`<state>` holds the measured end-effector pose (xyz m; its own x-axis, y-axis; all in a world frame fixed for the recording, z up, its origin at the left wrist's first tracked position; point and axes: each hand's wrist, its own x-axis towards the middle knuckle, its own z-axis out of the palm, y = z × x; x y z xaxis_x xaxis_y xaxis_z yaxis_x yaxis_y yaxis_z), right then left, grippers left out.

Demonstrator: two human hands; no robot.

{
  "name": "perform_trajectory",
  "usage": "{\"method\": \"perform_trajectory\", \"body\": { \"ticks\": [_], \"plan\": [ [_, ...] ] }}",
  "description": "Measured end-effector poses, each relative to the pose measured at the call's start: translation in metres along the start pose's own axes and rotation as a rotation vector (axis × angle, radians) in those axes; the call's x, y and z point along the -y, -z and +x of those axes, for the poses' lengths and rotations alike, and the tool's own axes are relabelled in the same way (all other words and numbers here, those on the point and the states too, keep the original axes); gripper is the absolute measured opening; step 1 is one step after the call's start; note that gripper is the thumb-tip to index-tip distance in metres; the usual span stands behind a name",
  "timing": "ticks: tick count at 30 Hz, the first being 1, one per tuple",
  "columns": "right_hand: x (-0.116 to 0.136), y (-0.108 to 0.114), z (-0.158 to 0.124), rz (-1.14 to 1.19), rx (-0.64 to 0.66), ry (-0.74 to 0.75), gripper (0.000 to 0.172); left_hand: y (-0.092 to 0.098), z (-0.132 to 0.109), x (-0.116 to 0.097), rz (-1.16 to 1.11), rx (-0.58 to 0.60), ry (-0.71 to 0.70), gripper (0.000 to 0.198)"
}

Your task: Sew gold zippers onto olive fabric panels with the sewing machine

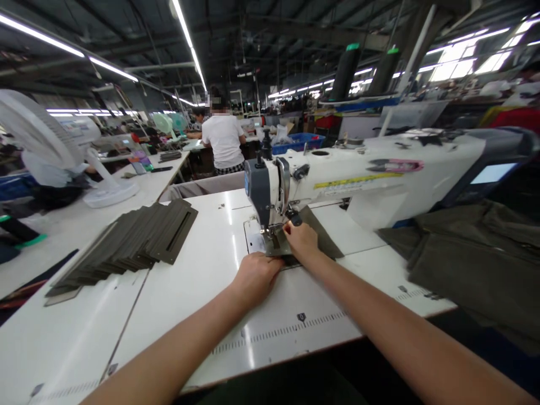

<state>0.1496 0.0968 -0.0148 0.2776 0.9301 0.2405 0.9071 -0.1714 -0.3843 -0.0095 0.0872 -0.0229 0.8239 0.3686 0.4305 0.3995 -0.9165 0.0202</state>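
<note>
**Both hands at the needle, fabric piece under the presser foot**

The olive fabric piece [318,236] lies flat on the desk [211,264] under the head of the white sewing machine [358,180], near the middle of the desk and toward its far edge. No container stands on this desk; the only one in view is a blue bin [301,142] on a further desk behind the machine, and what it holds cannot be made out.

The right hand [300,241] reaches forward with its fingertips bunched together at the presser foot [272,229], pinching or pressing the edge of the piece right beside the needle; which of the two cannot be told. The left hand [256,277] rests palm down just nearer the front edge, fingers curled together and pressing the near end of the piece onto the desk. Both forearms stretch in from the front edge, converging on the machine.

Toward the left edge lies a fanned stack of cut pieces [130,244] of the same olive colour. Off the right edge hangs a heap of dark green cloth [472,253]. On the neighbouring desk a white fan [50,146] stands, and a person in a white shirt [223,140] works farther back.
</note>
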Motion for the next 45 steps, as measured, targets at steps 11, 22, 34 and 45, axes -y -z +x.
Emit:
{"method": "perform_trajectory", "body": {
  "ticks": [11,22,34,45],
  "plan": [
    [-0.042,0.008,-0.063,0.2,-0.044,0.714,0.028,0.02,-0.021,0.0,-0.009,-0.049,0.104,0.036],
    [-0.042,0.007,-0.053,0.252,-0.033,0.784,0.027,0.009,-0.008,0.007,0.067,-0.019,-0.124,0.028],
    [-0.044,0.007,-0.039,0.236,0.041,0.766,0.025,0.016,0.009,0.005,0.072,0.033,-0.071,0.028],
    [-0.045,0.007,-0.045,0.256,-0.091,0.796,0.017,0.007,0.006,0.013,-0.043,-0.079,-0.014,0.026]
  ]
}}
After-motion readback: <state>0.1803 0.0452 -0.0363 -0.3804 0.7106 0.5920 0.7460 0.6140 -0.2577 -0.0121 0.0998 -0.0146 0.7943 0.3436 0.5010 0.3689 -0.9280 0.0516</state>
